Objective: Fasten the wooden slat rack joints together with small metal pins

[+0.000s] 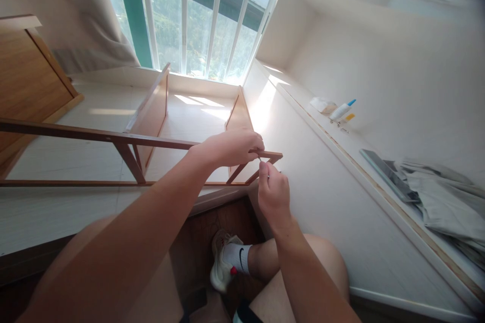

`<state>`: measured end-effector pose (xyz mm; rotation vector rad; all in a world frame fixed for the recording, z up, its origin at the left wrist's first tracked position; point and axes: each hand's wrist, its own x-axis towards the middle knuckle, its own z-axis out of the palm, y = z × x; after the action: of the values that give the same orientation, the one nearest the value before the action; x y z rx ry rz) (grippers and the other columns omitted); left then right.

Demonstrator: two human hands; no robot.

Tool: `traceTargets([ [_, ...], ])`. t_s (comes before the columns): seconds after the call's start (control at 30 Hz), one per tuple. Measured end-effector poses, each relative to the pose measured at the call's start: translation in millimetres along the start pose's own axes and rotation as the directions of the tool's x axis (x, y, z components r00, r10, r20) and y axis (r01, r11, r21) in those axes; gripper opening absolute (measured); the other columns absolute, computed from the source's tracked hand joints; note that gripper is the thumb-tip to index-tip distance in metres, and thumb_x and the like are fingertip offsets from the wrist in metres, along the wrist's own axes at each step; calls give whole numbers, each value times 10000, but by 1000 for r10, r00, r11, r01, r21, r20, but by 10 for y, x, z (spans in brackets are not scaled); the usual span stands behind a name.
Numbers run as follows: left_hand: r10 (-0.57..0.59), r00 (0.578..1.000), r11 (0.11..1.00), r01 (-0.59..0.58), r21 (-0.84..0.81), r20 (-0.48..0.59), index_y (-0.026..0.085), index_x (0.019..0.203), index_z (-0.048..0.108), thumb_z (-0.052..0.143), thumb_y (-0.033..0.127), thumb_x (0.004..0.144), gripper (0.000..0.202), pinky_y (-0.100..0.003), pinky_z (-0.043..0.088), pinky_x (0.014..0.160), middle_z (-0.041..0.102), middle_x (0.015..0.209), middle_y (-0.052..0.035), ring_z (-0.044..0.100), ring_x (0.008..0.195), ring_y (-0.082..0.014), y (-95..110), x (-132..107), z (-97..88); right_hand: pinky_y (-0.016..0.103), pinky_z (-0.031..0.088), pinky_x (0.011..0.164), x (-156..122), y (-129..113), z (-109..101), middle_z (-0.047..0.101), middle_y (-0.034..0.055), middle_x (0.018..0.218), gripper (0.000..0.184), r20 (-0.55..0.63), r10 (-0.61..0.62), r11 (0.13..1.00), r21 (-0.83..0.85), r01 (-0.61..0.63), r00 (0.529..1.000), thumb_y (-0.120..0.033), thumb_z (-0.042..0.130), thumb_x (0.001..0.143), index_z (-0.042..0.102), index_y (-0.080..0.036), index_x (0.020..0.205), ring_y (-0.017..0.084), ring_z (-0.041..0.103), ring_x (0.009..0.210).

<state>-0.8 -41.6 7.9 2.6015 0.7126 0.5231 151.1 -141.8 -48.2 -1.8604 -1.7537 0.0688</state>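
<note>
A long brown wooden frame (159,140) of two rails and short crosspieces lies across the white ledge. My left hand (238,147) is closed over the upper rail near its right end, fingertips curled down by the joint. Just below and to the right, my right hand (273,189) is closed in a pinch. A thin metal rod (259,160), perhaps a hex key, sticks out of its fingers toward the rail. Its far tip is too small to make out. Behind the frame, a wooden panel (151,111) and a smaller panel (239,111) stand upright.
On the right-hand shelf are a glue tube (341,111) with a blue tip, small metal fittings (339,123), a phone-like dark slab (390,175) and grey cloth (447,197). A wooden cabinet piece (30,81) stands at left. A barred window (204,20) is behind.
</note>
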Motion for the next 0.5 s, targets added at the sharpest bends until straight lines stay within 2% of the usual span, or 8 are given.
traceTargets([
  [0.5, -5, 1000, 1000, 5, -1, -6, 205, 847, 701, 487, 271, 849, 223, -268, 397, 656, 662, 828, -49, 575, 709, -166, 3, -4, -1, 285, 175, 567, 14, 8, -7, 500, 9, 596, 391, -20, -35, 998, -49, 34, 999, -389, 276, 998, 475, -202, 718, 144, 391, 560],
])
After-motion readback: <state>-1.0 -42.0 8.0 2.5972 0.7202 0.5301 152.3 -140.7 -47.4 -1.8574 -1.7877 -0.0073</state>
